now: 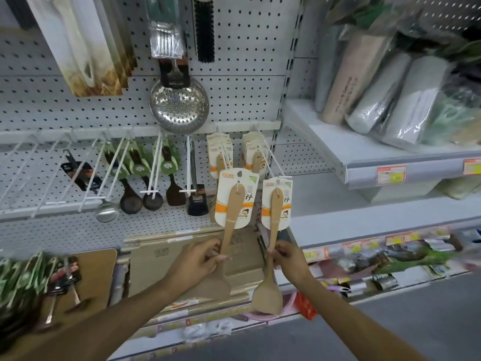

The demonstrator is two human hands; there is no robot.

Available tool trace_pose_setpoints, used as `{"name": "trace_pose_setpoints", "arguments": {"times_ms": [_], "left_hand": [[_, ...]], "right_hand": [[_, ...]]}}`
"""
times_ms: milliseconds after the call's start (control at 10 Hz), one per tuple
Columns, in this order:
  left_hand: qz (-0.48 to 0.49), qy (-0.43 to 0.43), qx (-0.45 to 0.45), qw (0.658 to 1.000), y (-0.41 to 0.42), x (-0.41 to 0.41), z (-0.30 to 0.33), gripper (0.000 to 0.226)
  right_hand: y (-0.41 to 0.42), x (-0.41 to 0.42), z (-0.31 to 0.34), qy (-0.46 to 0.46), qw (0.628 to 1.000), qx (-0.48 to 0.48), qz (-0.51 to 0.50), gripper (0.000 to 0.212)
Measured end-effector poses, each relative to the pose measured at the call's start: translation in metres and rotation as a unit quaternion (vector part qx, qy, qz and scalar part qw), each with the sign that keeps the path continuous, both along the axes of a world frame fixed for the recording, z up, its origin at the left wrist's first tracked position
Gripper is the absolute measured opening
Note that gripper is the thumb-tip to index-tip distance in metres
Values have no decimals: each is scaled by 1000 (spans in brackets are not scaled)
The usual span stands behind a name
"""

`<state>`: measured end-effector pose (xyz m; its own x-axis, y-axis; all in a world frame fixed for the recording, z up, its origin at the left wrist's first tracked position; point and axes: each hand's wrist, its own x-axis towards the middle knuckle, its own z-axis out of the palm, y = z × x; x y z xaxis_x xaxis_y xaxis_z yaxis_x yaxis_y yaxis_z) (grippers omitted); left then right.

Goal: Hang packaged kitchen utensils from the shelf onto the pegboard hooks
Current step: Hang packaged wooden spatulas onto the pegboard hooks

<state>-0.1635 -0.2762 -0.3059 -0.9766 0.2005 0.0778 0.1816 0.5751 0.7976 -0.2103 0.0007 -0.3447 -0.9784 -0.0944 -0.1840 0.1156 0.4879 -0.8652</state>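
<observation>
A white perforated pegboard wall (pixel 247 100) fills the left of the view, fitted with white wire hooks (pixel 109 175). To its right, pale metal shelves (pixel 364 157) carry price labels (pixel 391 175) along their front edges. A grey floor (pixel 416 321) runs below.

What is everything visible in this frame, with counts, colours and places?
wooden spatulas: two, tan, on white-orange cards at the hook fronts
carded stock behind: count unclear, same hooks
skimmer: one, steel, pegboard centre
black brush: one, top
dark ladles and turners: several, left hooks
rolled mats: several, right shelf
left hand: grips left spatula handle
right hand: pinches right spatula handle
</observation>
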Motion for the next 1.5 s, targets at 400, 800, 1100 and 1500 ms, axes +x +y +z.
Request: {"name": "trace_pose_setpoints", "arguments": {"times_ms": [400, 800, 1100, 1500], "left_hand": [[7, 20, -19, 1000, -10, -7, -8, 23], [-13, 15, -75, 997, -23, -1, -24, 24], [-7, -16, -80, 997, -17, 7, -32, 19], [0, -82, -59, 995, 1, 13, -55, 15]], "right_hand": [[-6, -46, 8, -41, 999, -6, 16, 23], [-40, -111, 26, -31, 999, -18, -29, 24], [-51, -115, 30, -28, 998, 45, -35, 16], [-74, -24, 35, -131, 963, -107, 211, 33]]}}
